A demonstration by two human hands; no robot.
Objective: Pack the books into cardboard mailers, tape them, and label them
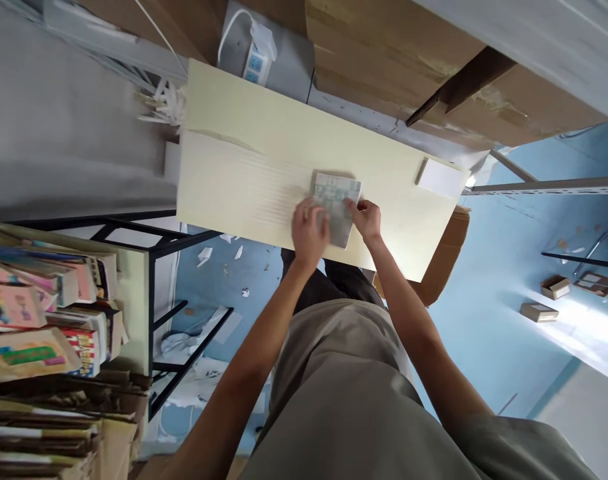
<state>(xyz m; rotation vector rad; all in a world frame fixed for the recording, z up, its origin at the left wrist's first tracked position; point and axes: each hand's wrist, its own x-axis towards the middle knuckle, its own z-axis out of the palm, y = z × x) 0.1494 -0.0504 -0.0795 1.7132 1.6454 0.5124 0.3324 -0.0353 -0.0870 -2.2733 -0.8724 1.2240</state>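
1. A flat, book-like block [340,197] with a pale grey-green pattern is laid on the cream bench [264,110], between the two hands.
2. By the left grip [310,230], blurred and with fingers bent, the block's left side is covered; whether it is held cannot be told.
3. The right grip [367,217] is nearly closed at the block's right edge, touched by the thumb — a firm pinch cannot be made out.
4. Well right of the right grip, a white slab [441,179] is set near the bench's end.
5. Beyond both grips, a power strip [258,63] and large cardboard boxes [384,60] are seen past the far edge.
6. Left of the left grip, books [49,293] are piled beside a black metal frame [151,307].
7. Below the grips, the blue floor [257,267] is littered with paper scraps [204,255].
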